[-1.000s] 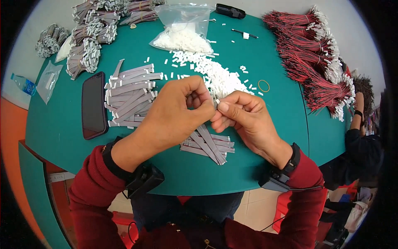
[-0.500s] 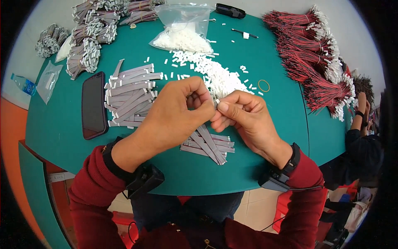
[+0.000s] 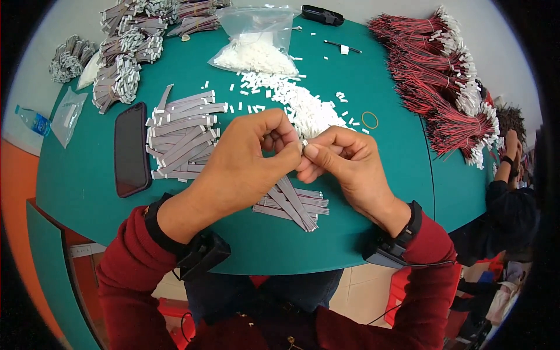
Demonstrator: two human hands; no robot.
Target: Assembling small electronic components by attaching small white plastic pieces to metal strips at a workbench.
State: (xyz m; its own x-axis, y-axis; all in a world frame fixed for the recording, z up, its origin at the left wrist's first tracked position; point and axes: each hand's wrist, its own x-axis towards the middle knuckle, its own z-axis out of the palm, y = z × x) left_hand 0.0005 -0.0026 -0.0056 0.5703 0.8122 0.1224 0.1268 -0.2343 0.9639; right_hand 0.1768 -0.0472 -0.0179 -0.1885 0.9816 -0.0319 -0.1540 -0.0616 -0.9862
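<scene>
My left hand (image 3: 248, 154) is closed in a pinch, its thumb and fingertips meeting those of my right hand in front of me. Grey flat ribbon cable (image 3: 291, 201) runs down from beneath the pinched fingers over a small stack of similar cables (image 3: 265, 209); its upper end is hidden by the fingers. Between thumb and forefinger, my right hand (image 3: 347, 160) grips a small white connector (image 3: 304, 143). To the left of my hands lies a loose pile of grey ribbon cables with white ends (image 3: 184, 131). Loose white connectors (image 3: 312, 111) are heaped just beyond my fingers.
A clear bag of white connectors (image 3: 254, 52) stands at the back. Bundled grey cables (image 3: 125, 64) lie far left, near a dark phone (image 3: 131, 149). Red-and-black wire bundles (image 3: 434, 76) line the right side, beside a rubber band (image 3: 370, 120). Another person's arm (image 3: 506, 163) shows far right.
Almost nothing differs. Both hands keep their pinch at the same spot, with only a slight shift of the whole view.
</scene>
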